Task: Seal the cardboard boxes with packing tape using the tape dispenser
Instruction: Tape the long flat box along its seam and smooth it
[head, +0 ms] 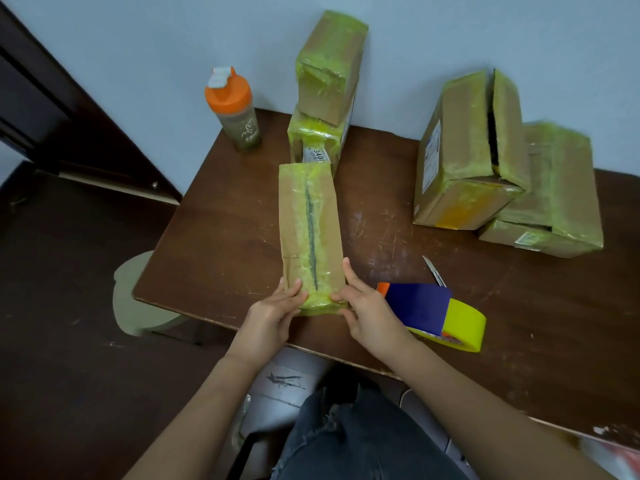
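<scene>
A long narrow cardboard box (310, 233) lies on the brown table (221, 237), its top seam covered with yellow-green tape. My left hand (273, 315) and my right hand (367, 315) press the tape down over the box's near end, thumbs on top and fingers round the end corners. The tape dispenser (431, 313), blue with an orange tip and a yellow tape roll, lies on the table just right of my right hand, untouched.
Two taped boxes (325, 95) are stacked at the back centre. Two larger boxes (474, 150) stand at the right, one with an open top slit. An orange-lidded bottle (233, 112) stands back left. A small blade (433, 270) lies behind the dispenser. A stool (138, 299) sits left of the table.
</scene>
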Demonstrator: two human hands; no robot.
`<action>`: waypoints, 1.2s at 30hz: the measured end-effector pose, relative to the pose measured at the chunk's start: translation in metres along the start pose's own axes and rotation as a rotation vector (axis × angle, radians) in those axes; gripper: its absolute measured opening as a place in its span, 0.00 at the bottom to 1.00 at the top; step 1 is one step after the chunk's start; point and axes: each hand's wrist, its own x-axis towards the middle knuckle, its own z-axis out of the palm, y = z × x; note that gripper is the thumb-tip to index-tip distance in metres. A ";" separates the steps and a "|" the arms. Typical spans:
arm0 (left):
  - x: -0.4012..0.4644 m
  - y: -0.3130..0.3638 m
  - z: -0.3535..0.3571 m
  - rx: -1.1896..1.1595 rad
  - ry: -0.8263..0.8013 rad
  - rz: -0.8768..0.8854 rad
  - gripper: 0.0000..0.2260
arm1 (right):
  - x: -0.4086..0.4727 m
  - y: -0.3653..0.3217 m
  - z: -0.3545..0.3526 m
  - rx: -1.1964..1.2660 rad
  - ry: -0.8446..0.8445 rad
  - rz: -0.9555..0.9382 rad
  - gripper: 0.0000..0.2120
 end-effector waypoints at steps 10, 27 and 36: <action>0.002 -0.011 -0.038 0.123 -0.287 -0.003 0.44 | 0.006 0.004 -0.022 -0.094 -0.143 0.075 0.32; 0.002 0.004 -0.002 0.089 0.113 0.005 0.20 | -0.001 -0.010 0.001 -0.028 0.002 0.156 0.13; 0.006 0.011 0.010 0.124 0.153 -0.063 0.23 | 0.006 -0.016 0.010 -0.137 -0.109 0.212 0.21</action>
